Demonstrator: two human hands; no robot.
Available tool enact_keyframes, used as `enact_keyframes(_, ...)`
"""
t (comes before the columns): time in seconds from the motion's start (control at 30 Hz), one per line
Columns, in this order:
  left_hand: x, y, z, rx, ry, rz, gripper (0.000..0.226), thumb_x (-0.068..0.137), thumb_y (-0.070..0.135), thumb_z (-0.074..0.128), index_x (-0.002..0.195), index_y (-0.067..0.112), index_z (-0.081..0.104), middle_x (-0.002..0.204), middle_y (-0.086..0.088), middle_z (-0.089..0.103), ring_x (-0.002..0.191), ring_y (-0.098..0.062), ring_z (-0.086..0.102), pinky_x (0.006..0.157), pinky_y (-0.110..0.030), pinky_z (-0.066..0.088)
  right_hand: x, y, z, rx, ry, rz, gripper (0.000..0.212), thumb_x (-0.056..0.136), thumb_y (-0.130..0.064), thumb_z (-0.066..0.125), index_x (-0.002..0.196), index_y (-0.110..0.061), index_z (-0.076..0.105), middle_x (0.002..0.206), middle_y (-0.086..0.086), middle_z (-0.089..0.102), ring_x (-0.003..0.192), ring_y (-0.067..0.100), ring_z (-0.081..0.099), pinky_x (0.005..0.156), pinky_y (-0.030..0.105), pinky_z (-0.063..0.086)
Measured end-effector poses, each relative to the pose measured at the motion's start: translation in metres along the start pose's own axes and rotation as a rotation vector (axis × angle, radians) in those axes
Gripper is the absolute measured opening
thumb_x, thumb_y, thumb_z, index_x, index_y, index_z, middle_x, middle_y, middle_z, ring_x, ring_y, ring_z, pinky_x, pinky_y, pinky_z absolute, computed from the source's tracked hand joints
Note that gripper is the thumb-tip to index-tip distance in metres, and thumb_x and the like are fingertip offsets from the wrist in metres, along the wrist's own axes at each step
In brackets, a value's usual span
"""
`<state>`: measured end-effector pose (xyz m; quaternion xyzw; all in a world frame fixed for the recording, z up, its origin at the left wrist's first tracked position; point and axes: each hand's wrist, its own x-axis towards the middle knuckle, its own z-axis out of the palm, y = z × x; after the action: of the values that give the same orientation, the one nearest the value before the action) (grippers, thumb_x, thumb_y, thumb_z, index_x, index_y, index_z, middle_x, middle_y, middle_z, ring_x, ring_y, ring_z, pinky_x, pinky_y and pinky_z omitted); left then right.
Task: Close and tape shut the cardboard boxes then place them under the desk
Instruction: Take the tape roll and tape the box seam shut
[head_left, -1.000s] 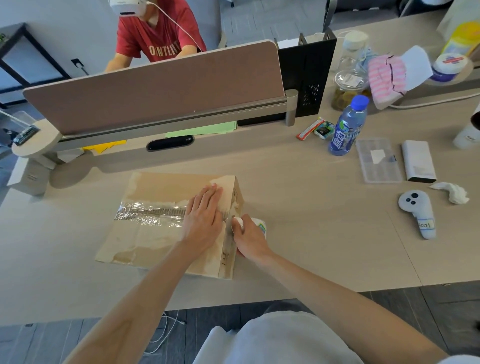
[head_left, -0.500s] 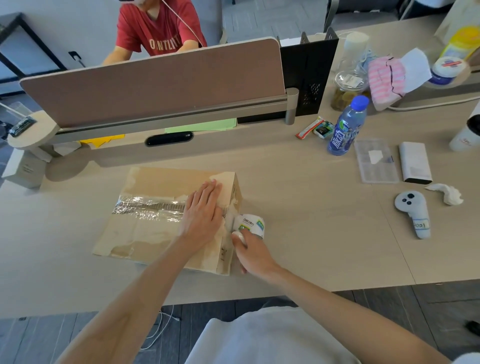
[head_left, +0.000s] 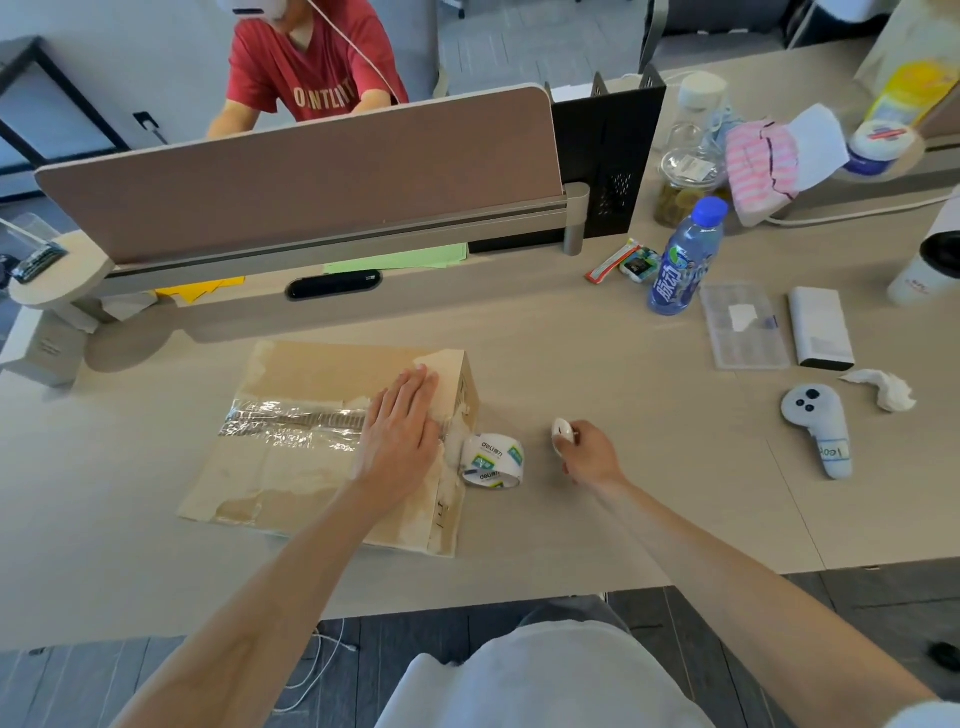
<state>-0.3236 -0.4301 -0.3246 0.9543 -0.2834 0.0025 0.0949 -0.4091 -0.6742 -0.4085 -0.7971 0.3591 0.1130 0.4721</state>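
A closed brown cardboard box (head_left: 291, 467) lies on the desk (head_left: 623, 509), with a strip of clear tape (head_left: 296, 423) running across its top seam. My left hand (head_left: 400, 431) presses flat on the box top near its right edge, fingers straight. A roll of clear tape (head_left: 492, 461) stands on the desk against the box's right side, its tape still joined to the box. My right hand (head_left: 584, 452) is to the right of the roll, away from it, and its curled fingers grip a small white cutter (head_left: 562, 431).
A desk divider (head_left: 311, 176) with a seated person (head_left: 311, 67) behind runs along the back. At right lie a blue bottle (head_left: 685, 260), a clear case (head_left: 740, 332), a white power bank (head_left: 821, 327), a controller (head_left: 818, 426), a crumpled tissue (head_left: 883, 387) and a cup (head_left: 930, 265).
My right hand has drawn away from the box's right side to the right, holding the small white cutter, and the tape roll now stands free beside the box. My left hand stays pressed on top.
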Motion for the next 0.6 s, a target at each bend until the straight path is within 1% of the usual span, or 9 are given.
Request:
enact_keyframes(0.07,0.000,0.000,0.000,-0.001,-0.001,-0.001,0.061,0.092,0.032,0.019,0.149,0.014,0.031,0.156,-0.003,0.031,0.145,-0.020,0.023,0.119,-0.042,0.019,-0.008,-0.005,-0.003,-0.068,0.016,-0.001,0.041,0.094,-0.025,0.054,0.132,-0.008,0.051,0.126,0.018,0.054,0.109,0.034,0.058,0.092,0.041,0.050)
enact_keyframes(0.13,0.000,0.000,0.000,-0.004,-0.005,-0.006,0.061,0.092,0.032,0.019,0.150,0.014,0.030,0.156,-0.002,0.029,0.146,-0.020,0.021,0.119,-0.041,0.017,-0.016,-0.010,-0.003,-0.181,0.137,-0.103,0.051,0.093,-0.020,0.056,0.141,-0.010,0.043,0.144,0.015,0.031,0.124,0.032,0.044,0.099,0.037,0.042)
enact_keyframes(0.17,0.000,0.001,0.000,-0.004,-0.004,-0.009,0.061,0.092,0.031,0.019,0.150,0.015,0.029,0.157,-0.002,0.028,0.146,-0.019,0.021,0.119,-0.040,0.016,-0.019,-0.015,-0.001,-0.221,0.195,-0.195,0.051,0.092,-0.020,0.058,0.141,-0.012,0.046,0.146,0.016,0.028,0.127,0.034,0.039,0.102,0.037,0.038)
enact_keyframes(0.2,0.000,0.001,0.001,-0.003,-0.002,-0.010,0.060,0.093,0.031,0.020,0.150,0.015,0.030,0.156,-0.002,0.029,0.146,-0.019,0.021,0.120,-0.041,0.016,-0.023,-0.022,0.001,-0.226,0.205,-0.280,0.048,0.091,-0.022,0.060,0.137,-0.014,0.052,0.146,0.015,0.030,0.127,0.034,0.038,0.104,0.037,0.034)
enact_keyframes(0.23,0.001,0.001,0.001,-0.001,0.000,-0.010,0.060,0.093,0.030,0.021,0.150,0.015,0.030,0.156,-0.002,0.030,0.145,-0.020,0.022,0.119,-0.041,0.017,-0.026,-0.030,0.004,-0.215,0.159,-0.337,0.044,0.092,-0.027,0.061,0.134,-0.018,0.057,0.143,0.013,0.035,0.126,0.032,0.039,0.106,0.038,0.032)
enact_keyframes(0.33,0.001,-0.001,0.002,0.006,-0.001,-0.009,0.059,0.093,0.028,0.023,0.149,0.014,0.032,0.155,-0.003,0.032,0.145,-0.020,0.024,0.119,-0.040,0.019,-0.032,-0.055,0.012,-0.255,-0.169,-0.382,0.043,0.095,-0.046,0.054,0.134,-0.026,0.056,0.137,0.003,0.047,0.129,0.022,0.041,0.110,0.041,0.026)
enact_keyframes(0.4,0.001,-0.002,0.003,0.011,-0.005,-0.006,0.059,0.093,0.029,0.022,0.149,0.014,0.031,0.155,-0.003,0.031,0.145,-0.020,0.023,0.119,-0.040,0.019,-0.034,-0.064,0.016,-0.285,-0.325,-0.398,0.046,0.095,-0.052,0.051,0.134,-0.027,0.054,0.132,0.001,0.058,0.126,0.021,0.050,0.109,0.042,0.032)
enact_keyframes(0.5,0.001,-0.002,0.003,0.018,-0.015,-0.009,0.059,0.094,0.030,0.021,0.150,0.015,0.030,0.156,-0.003,0.030,0.146,-0.020,0.022,0.119,-0.040,0.018,-0.034,-0.067,0.021,-0.186,-0.368,-0.388,0.040,0.090,-0.052,0.060,0.121,-0.028,0.063,0.116,0.000,0.068,0.107,0.019,0.063,0.094,0.036,0.050)
enact_keyframes(0.6,0.001,-0.001,0.003,0.021,-0.009,-0.008,0.059,0.093,0.029,0.022,0.150,0.014,0.031,0.155,-0.003,0.032,0.145,-0.020,0.024,0.119,-0.041,0.020,-0.034,-0.067,0.026,-0.111,-0.342,-0.398,0.028,0.085,-0.043,0.067,0.107,-0.026,0.067,0.102,-0.001,0.070,0.095,0.017,0.066,0.085,0.036,0.054)
